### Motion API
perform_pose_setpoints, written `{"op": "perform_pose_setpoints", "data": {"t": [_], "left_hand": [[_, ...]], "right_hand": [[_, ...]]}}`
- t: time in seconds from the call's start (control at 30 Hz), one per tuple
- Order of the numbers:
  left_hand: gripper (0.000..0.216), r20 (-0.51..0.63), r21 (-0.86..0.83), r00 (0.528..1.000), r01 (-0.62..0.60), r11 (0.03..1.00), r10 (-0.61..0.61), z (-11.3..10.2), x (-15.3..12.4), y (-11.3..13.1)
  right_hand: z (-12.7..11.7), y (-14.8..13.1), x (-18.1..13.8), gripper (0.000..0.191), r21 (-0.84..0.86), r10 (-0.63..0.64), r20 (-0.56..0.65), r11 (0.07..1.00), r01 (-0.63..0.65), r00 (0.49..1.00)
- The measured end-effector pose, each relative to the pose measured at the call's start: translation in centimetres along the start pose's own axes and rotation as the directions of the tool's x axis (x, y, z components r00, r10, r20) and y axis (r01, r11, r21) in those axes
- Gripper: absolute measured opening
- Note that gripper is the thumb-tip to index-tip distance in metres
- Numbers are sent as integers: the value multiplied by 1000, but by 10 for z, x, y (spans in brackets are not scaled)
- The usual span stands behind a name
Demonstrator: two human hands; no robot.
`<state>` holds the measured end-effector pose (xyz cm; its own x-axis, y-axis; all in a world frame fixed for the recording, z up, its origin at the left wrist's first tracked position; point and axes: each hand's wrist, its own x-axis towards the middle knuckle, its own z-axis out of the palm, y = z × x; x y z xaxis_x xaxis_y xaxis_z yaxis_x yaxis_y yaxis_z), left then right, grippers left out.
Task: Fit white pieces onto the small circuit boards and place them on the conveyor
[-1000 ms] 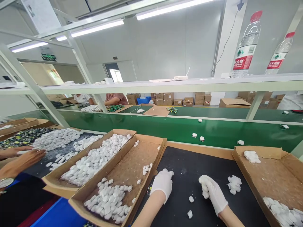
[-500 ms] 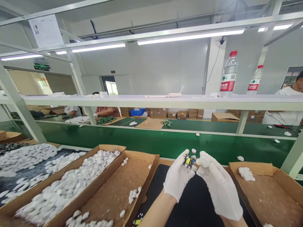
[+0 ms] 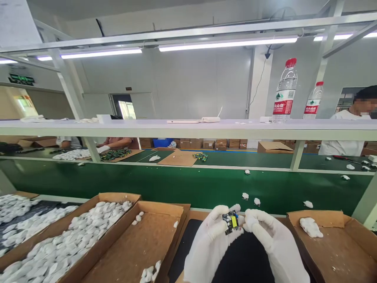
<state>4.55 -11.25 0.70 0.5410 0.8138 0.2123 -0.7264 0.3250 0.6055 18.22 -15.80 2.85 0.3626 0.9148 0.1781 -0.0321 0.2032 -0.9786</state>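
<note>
My left hand [image 3: 210, 241], in a white glove, grips a small circuit board [image 3: 231, 222] with a yellow part and a blue part on it. Just right of the board, my right hand [image 3: 272, 239], gloved too, has its fingertips pinched together. What looks like a soft white lump [image 3: 250, 223] sits between those fingertips, hard to tell from the glove. Both hands are above a black mat [image 3: 247, 259]. Beyond them, small boards with white lumps on top [image 3: 245, 196] rest on the green conveyor belt [image 3: 182, 184].
A cardboard tray [image 3: 138, 236] on the left has a few white lumps; another beside it is heaped with white lumps [image 3: 73, 236]. At right, a cardboard tray [image 3: 347, 251] holds one larger white mass [image 3: 311, 227]. Bottles [image 3: 284, 92] stand on the shelf [image 3: 153, 125]. Co-workers sit across the belt.
The view has shifted. Both hands are lower and nearer to me, and the board has been turned in my left hand. Another lump-topped board shows on the belt beyond my hands.
</note>
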Motion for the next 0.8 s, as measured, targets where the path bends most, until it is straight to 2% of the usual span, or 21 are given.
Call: {"op": "perform_pose_setpoints", "data": {"t": [0.1, 0.2, 0.27, 0.33, 0.4, 0.5, 0.57, 0.63, 0.73, 0.8], "left_hand": [[17, -11, 26, 999, -32, 999, 32, 4, -2, 5], [23, -44, 54, 997, -63, 997, 66, 8, -6, 7], [25, -79, 86, 996, -35, 996, 42, 9, -7, 7], [28, -111, 128, 994, 6, 992, 8, 6, -7, 5], [31, -117, 158, 993, 34, 987, -16, 1, -4, 3], [33, -117, 190, 993, 49, 981, -27, -7, 0, 1], [35, -136, 239, 991, 38, 970, -5, -7, 1, 1], [37, -157, 325, 987, 20, 945, 33, -3, 1, 2], [41, -218, 477, 972, 25, 879, 91, 8, -1, 3], [44, -260, 568, 957, 46, 822, 126, 13, -2, 3]], "right_hand": [[0, 1, 2, 30, -72, -39, 13, 997, 40, 999], [0, 2, -3, 25, -112, -67, 95, 991, 78, 993], [2, 3, -5, 19, -163, -146, 116, 973, 164, 982], [4, 7, -7, 11, -257, -295, 98, 915, 310, 950], [5, 11, -7, 7, -345, -438, 96, 828, 443, 894], [5, 16, -6, 11, -376, -529, 126, 757, 534, 839], [5, 19, -5, 9, -380, -531, 120, 756, 533, 839], [3, 21, -3, 13, -404, -475, 104, 783, 473, 874], [1, 21, -1, 39, -403, -298, 150, 852, 333, 943], [0, 17, 0, 48, -353, -161, 259, 902, 248, 952]]}}
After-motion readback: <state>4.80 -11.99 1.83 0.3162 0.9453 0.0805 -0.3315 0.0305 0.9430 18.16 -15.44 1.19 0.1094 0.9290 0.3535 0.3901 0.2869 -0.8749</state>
